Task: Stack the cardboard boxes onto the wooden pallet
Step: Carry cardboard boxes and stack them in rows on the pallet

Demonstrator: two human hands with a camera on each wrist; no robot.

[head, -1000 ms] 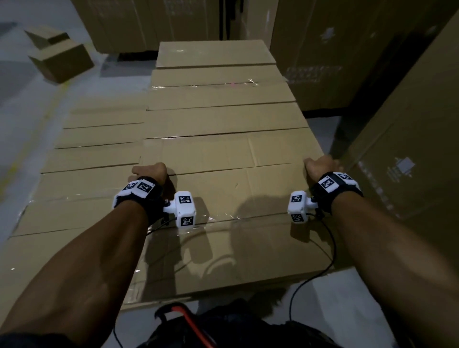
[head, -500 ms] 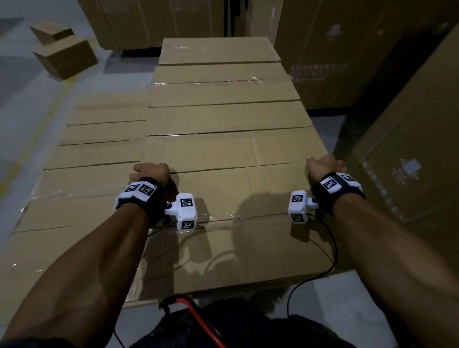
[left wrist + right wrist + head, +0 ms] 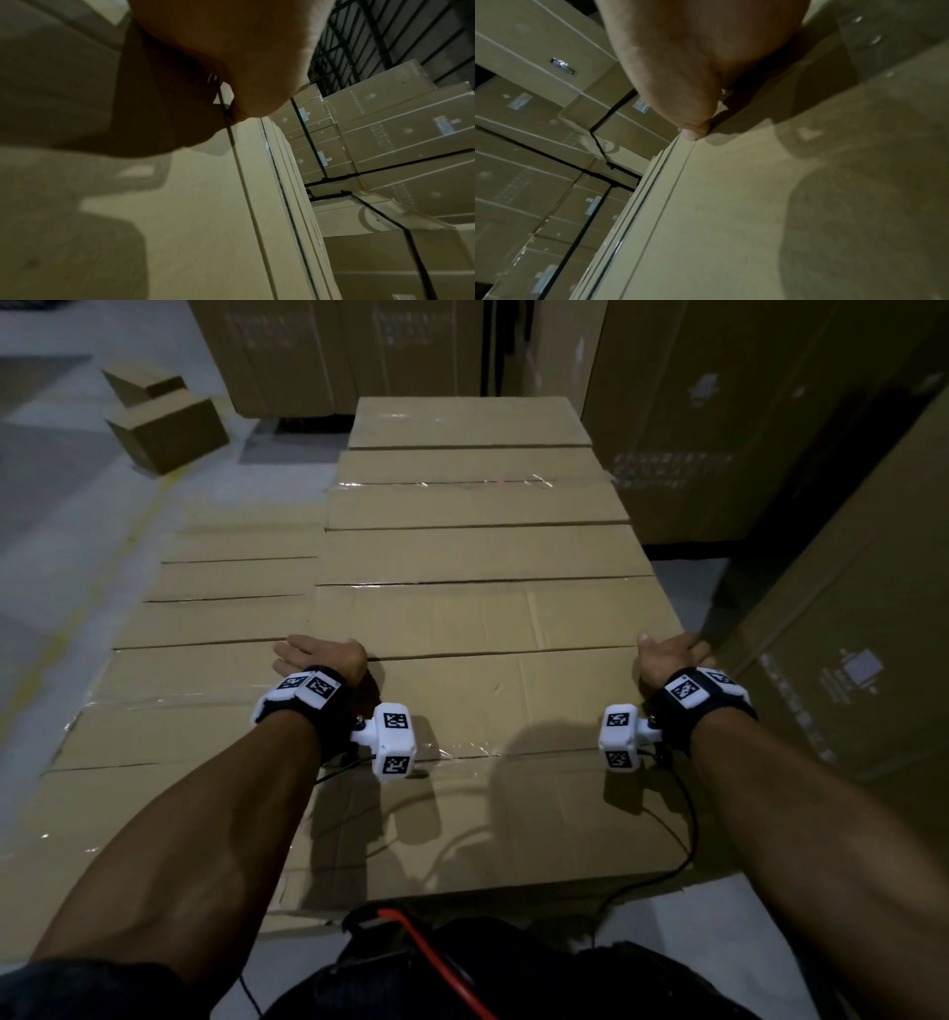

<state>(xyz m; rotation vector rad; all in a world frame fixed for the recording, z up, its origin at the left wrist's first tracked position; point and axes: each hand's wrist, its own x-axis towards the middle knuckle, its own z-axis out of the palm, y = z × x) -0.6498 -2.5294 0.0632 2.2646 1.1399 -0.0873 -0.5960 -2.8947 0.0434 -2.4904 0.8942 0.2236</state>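
Note:
Flat cardboard boxes lie edge to edge in a raised row straight ahead. The nearest cardboard box (image 3: pixel 503 706) has a clear tape seam across its top. My left hand (image 3: pixel 318 654) grips its far left corner, fingers curled over the edge. My right hand (image 3: pixel 670 652) grips the far right corner the same way. In the left wrist view, the left hand (image 3: pixel 231 50) lies on the box top (image 3: pixel 192 203), with fingertips at the seam. In the right wrist view, the right hand (image 3: pixel 693 60) presses on the box (image 3: pixel 731 203). No wooden pallet shows in any view.
A lower layer of boxes (image 3: pixel 205 629) lies to the left of the row. Two small cartons (image 3: pixel 164 423) sit on the grey floor at the back left. Tall stacked cartons (image 3: pixel 847 634) wall in the right side and the back. Cables (image 3: pixel 426 942) hang by my body.
Both hands stay at the same corners of the nearest box. The left hand has spread a little to the left. The camera has shifted slightly.

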